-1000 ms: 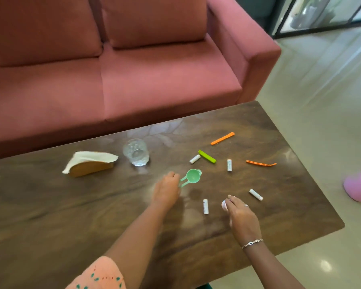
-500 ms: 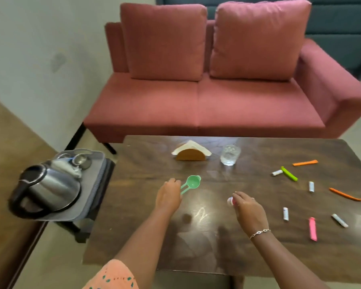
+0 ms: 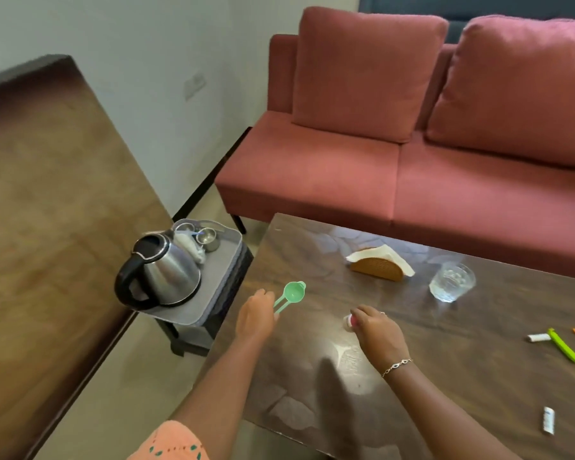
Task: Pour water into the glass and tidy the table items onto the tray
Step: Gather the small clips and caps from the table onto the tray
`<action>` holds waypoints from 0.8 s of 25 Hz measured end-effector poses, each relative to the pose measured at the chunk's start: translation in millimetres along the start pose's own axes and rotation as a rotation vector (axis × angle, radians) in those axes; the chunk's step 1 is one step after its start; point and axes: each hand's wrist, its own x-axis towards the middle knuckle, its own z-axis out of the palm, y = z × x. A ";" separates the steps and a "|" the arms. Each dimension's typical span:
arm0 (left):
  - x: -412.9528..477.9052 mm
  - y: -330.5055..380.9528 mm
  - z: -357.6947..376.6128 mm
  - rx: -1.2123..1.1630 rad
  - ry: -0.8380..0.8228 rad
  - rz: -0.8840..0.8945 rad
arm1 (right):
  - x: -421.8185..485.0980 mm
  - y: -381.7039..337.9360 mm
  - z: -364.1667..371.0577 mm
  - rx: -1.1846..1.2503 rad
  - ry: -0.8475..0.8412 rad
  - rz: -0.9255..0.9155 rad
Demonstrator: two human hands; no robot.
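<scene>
One scoop (image 3: 292,291) nearer the tray (image 3: 218,287) now

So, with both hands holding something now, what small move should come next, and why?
Probably swing the left hand leftward and set the green spoon on the bare part of the tray, beside the kettle. That hand grips the spoon's handle, the tray stands just left of the table, and the glass seems to hold water. The right hand, pinching a small white item, could follow.

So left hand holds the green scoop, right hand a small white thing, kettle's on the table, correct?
No: head view shows the kettle on the tray beside the table. The left hand holds the scoop, right hand a small white thing, as said.
</scene>
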 end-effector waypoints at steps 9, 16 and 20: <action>29.8 -123.3 3.5 -0.080 0.052 -0.292 | 81.6 -93.3 40.5 -0.069 -0.197 -0.215; 77.3 -241.4 5.3 -0.036 -0.062 -0.379 | 158.4 -194.9 93.9 -0.028 -0.231 -0.235; 100.6 -278.2 18.6 0.079 -0.162 -0.300 | 200.1 -232.5 131.9 -0.035 -0.281 -0.231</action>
